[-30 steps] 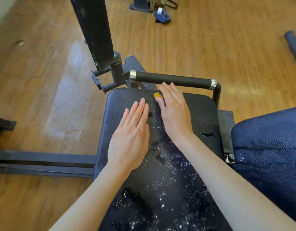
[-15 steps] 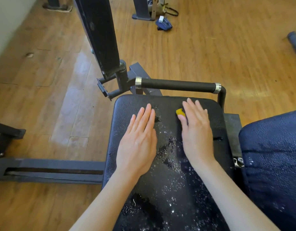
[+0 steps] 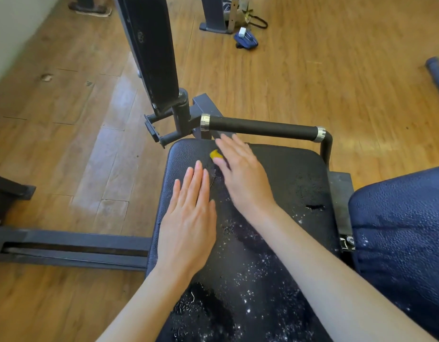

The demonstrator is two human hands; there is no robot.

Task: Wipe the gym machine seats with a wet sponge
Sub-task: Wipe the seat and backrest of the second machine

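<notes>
- While pressing flat, straight fingers [image 3: 229,149] of right hand [image 3: 243,174] cover a yellow sponge [image 3: 215,154]; only a small corner peeking out at 9 o'clock of the fingertips.
- Not curled round the sponge, so could slip out sideways on the wet.
- Left hand [image 3: 189,218] flat too, fingers straight, resting on the black seat [image 3: 275,243], holding nothing.
- Sponge sitting near the far left corner of the seat, at about 11 o'clock.
- Could bump knuckles on the handle bar [image 3: 261,125], just past the fingers at 12 o'clock.
- Could slide off the left edge at 9 o'clock, very near.
- Lots of room toward 3 o'clock and 6 o'clock, across wet drops, until the blue seat [image 3: 398,230].
</notes>
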